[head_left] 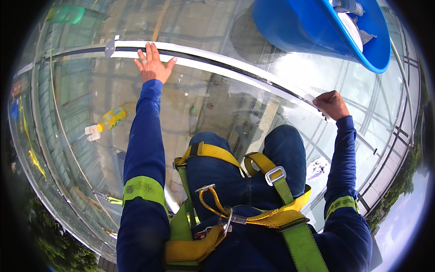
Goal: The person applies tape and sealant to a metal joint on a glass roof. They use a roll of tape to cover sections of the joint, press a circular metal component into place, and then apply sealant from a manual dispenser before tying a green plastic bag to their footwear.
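Two white strips of tape (210, 68) run along a dark joint (240, 71) between glass panels, one on each side of it. My left hand (153, 68) lies across the strips near their left end, fingers spread, with a ring on one finger. A flat grey rounded piece (109, 48) sits at that end, beyond my fingertips. At the right end of the joint, my right hand (332, 105) is closed on a small white piece (324, 114). Its kind is partly hidden by the fingers. A pale flat bit (309, 97) shows beside the knuckles.
A large blue bucket (290, 27) with crumpled white material leans at the upper right. A yellow-labelled bottle (113, 118) lies left of my left arm, and a green bottle (65, 14) at the far upper left. A rope (61, 115) crosses the left side. My harness straps (217, 152) hang over my knees.
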{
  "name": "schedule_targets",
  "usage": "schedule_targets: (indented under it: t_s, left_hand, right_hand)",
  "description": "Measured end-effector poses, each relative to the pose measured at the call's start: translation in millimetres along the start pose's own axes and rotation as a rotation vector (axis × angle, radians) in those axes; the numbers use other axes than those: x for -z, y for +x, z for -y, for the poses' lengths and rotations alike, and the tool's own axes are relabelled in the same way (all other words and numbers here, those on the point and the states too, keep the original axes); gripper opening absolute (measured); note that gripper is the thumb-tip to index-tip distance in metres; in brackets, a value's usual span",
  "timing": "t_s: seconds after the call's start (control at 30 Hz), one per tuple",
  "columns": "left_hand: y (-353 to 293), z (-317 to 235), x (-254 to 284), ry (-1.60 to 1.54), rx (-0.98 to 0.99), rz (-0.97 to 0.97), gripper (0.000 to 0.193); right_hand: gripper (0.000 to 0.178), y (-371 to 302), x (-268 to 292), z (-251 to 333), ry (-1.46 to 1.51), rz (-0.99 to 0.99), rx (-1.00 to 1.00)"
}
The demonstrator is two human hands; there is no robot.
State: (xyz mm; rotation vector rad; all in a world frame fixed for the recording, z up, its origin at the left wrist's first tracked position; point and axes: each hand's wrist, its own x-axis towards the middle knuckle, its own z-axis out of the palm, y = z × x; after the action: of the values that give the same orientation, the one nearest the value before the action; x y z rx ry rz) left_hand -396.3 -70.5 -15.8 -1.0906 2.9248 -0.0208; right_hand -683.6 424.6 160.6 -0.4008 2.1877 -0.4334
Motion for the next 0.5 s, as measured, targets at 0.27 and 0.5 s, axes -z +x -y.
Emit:
schedule_targets:
  t_s: [0.27,0.5]
  left_hand:
    - [4.3,9.3,3.8,0.071,-0.018,0.099,0.104]
    - [7.6,5.6,8.0,0.072,-0.050,0.153,0.096]
  right_hand:
    - [0.022,12.4,1.1,-21.0,0.058,0.048,0.099]
    - [0.026,84.4,-52.2,-61.0,-0.604,-0.148,0.160]
